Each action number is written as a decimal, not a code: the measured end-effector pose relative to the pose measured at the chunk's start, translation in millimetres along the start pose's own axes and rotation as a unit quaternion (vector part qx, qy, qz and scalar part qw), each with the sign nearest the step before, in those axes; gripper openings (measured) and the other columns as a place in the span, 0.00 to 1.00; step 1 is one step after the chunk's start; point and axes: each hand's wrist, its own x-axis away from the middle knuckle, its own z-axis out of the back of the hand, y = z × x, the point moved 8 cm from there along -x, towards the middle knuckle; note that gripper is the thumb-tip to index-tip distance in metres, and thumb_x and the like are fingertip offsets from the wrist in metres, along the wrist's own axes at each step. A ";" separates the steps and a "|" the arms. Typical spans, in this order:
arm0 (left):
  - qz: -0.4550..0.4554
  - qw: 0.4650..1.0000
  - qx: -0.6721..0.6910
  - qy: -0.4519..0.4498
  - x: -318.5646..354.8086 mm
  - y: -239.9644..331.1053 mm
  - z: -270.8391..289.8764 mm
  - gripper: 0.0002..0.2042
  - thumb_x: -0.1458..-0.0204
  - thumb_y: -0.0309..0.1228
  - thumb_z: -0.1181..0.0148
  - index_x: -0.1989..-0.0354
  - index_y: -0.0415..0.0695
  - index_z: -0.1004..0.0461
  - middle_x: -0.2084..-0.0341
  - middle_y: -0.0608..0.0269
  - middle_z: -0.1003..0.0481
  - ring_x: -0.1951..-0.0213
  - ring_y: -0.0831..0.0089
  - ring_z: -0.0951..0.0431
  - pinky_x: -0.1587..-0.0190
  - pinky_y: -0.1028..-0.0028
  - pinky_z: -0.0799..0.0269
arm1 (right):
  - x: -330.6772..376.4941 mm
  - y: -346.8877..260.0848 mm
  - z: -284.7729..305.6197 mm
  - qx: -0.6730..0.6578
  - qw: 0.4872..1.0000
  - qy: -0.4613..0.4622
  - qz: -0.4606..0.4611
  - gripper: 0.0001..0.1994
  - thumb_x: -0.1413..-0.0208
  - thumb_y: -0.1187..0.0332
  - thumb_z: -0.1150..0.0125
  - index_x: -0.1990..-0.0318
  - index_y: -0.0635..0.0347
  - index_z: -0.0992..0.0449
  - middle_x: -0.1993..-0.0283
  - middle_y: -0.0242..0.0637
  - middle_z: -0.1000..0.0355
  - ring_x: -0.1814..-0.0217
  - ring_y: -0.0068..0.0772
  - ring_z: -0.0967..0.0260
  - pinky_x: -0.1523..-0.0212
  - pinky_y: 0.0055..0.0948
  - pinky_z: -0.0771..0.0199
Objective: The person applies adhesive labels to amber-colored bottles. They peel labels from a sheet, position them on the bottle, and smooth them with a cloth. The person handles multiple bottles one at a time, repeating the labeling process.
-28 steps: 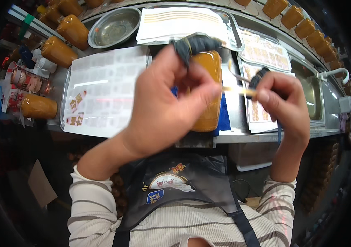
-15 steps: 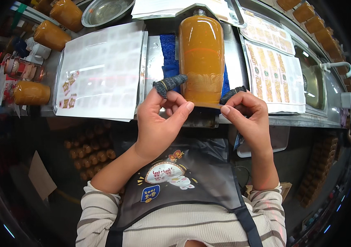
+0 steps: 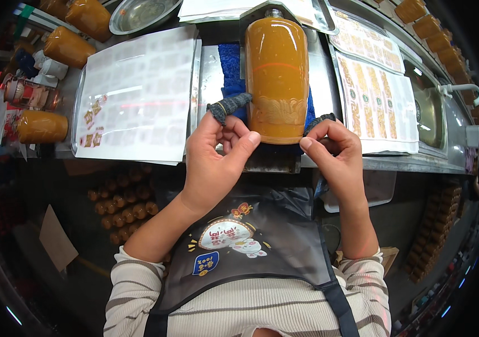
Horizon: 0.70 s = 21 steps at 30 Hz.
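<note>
An amber-brown bottle (image 3: 276,67) with a raised pattern near its base lies on a blue cloth (image 3: 230,70), neck away from me. My left hand (image 3: 217,151) pinches thumb against fingers at the left corner of the base. At the right corner, my right hand (image 3: 335,154) is pinched in the same way. Between the two pinches, a thin amber strip (image 3: 276,140) runs along the bottle's base edge; its ends are hidden by my fingertips. Dark grey knitted finger covers sit on both index fingers, the left one touching or very near the bottle's side.
A white sheet (image 3: 138,84) with a few gold stickers lies at left, beside several amber bottles (image 3: 42,127). Sticker sheets (image 3: 377,101) lie at right before a metal sink (image 3: 430,121). A metal bowl (image 3: 144,16) stands at the far left. More bottles stand below the bench.
Both hands have shifted slightly up and left. The strip, earlier spanning between my fingertips at the near end of the bottle, now lies along its base edge. The bottle looks turned a little.
</note>
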 end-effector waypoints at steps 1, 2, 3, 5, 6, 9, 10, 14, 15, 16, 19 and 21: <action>-0.001 1.000 -0.005 0.011 0.2 -2.8 3.8 0.19 0.46 0.21 0.36 0.45 0.38 0.28 0.66 0.69 0.26 0.64 0.84 0.28 0.59 0.82 0.32 | 0.3 -0.7 -0.5 0.005 1.000 0.001 0.001 0.07 0.44 0.76 0.35 0.72 0.62 0.27 0.73 0.20 0.35 0.73 0.05 0.43 0.73 0.12 0.48; -0.002 1.000 -0.011 0.021 0.6 -4.5 6.5 0.20 0.46 0.21 0.36 0.44 0.38 0.28 0.64 0.68 0.25 0.62 0.83 0.27 0.57 0.81 0.32 | 1.2 -2.2 0.1 0.008 1.000 0.002 0.003 0.07 0.44 0.76 0.35 0.72 0.62 0.27 0.73 0.20 0.35 0.74 0.05 0.43 0.73 0.12 0.48; -0.004 0.999 -0.018 0.032 0.7 -4.8 8.8 0.20 0.46 0.21 0.37 0.43 0.38 0.28 0.62 0.66 0.24 0.60 0.82 0.26 0.54 0.79 0.32 | 1.9 -3.4 0.8 0.012 1.000 0.003 0.005 0.07 0.44 0.76 0.35 0.72 0.62 0.27 0.73 0.20 0.35 0.74 0.05 0.43 0.73 0.12 0.48; -0.051 0.995 -0.075 0.036 -0.2 3.0 10.2 0.22 0.45 0.22 0.38 0.40 0.38 0.30 0.53 0.61 0.25 0.51 0.76 0.27 0.46 0.74 0.34 | 1.8 -3.3 0.9 0.013 1.000 0.004 0.005 0.06 0.44 0.76 0.35 0.71 0.62 0.27 0.73 0.20 0.35 0.74 0.05 0.43 0.74 0.12 0.48; -0.075 0.991 -0.103 0.039 -0.6 6.2 10.2 0.23 0.45 0.22 0.38 0.39 0.37 0.32 0.49 0.58 0.26 0.46 0.73 0.28 0.41 0.72 0.35 | 1.6 -2.6 0.5 0.015 1.000 0.004 0.004 0.06 0.44 0.75 0.35 0.71 0.62 0.27 0.72 0.20 0.35 0.74 0.05 0.43 0.74 0.12 0.48; -0.098 0.995 -0.031 -0.019 -2.5 11.9 -6.5 0.29 0.44 0.24 0.38 0.33 0.37 0.38 0.38 0.53 0.33 0.34 0.66 0.37 0.32 0.66 0.44 | 1.4 1.1 0.9 0.002 1.000 0.019 0.015 0.06 0.44 0.74 0.35 0.70 0.62 0.27 0.71 0.21 0.35 0.75 0.06 0.41 0.74 0.12 0.46; -0.097 0.995 -0.024 -0.025 -2.0 11.2 -10.8 0.31 0.44 0.24 0.37 0.32 0.36 0.40 0.37 0.53 0.34 0.33 0.65 0.38 0.31 0.65 0.46 | 1.7 1.1 1.0 0.015 0.999 0.028 0.014 0.08 0.46 0.73 0.33 0.71 0.62 0.27 0.71 0.23 0.35 0.75 0.08 0.42 0.74 0.13 0.46; -0.098 0.994 -0.014 -0.044 -2.8 8.0 -23.3 0.35 0.44 0.24 0.36 0.29 0.36 0.46 0.35 0.54 0.37 0.32 0.66 0.39 0.31 0.66 0.45 | 0.6 1.4 0.2 0.076 0.994 0.060 0.041 0.13 0.52 0.68 0.25 0.74 0.61 0.27 0.71 0.25 0.36 0.76 0.12 0.46 0.76 0.16 0.47; -0.097 0.994 -0.024 -0.043 -2.7 5.9 -24.5 0.35 0.44 0.24 0.37 0.29 0.36 0.46 0.35 0.54 0.37 0.33 0.66 0.39 0.31 0.66 0.45 | 0.3 0.9 -0.2 0.093 0.992 0.066 0.056 0.13 0.52 0.67 0.25 0.74 0.61 0.27 0.72 0.26 0.36 0.77 0.12 0.47 0.76 0.16 0.48; -0.096 0.994 -0.034 -0.041 -2.8 4.1 -25.8 0.35 0.44 0.24 0.37 0.29 0.36 0.46 0.35 0.54 0.37 0.33 0.66 0.38 0.31 0.66 0.44 | 0.6 1.6 -0.3 0.083 0.993 0.069 0.048 0.14 0.53 0.67 0.24 0.74 0.61 0.27 0.72 0.25 0.37 0.77 0.12 0.47 0.76 0.16 0.48; -0.133 0.990 -0.041 0.012 -3.3 6.1 -22.4 0.32 0.47 0.30 0.32 0.35 0.36 0.37 0.46 0.49 0.31 0.44 0.57 0.30 0.39 0.65 0.36 | 0.5 3.7 -2.2 0.065 0.994 0.072 0.039 0.15 0.53 0.67 0.24 0.75 0.61 0.28 0.73 0.25 0.37 0.77 0.12 0.47 0.77 0.17 0.48; -0.134 0.990 -0.033 0.014 -2.7 5.9 -22.9 0.31 0.47 0.30 0.33 0.35 0.36 0.37 0.46 0.49 0.31 0.43 0.56 0.31 0.38 0.64 0.37 | 0.7 2.9 -1.9 0.072 0.994 0.072 0.044 0.15 0.53 0.67 0.24 0.75 0.61 0.28 0.72 0.25 0.37 0.77 0.12 0.47 0.77 0.16 0.49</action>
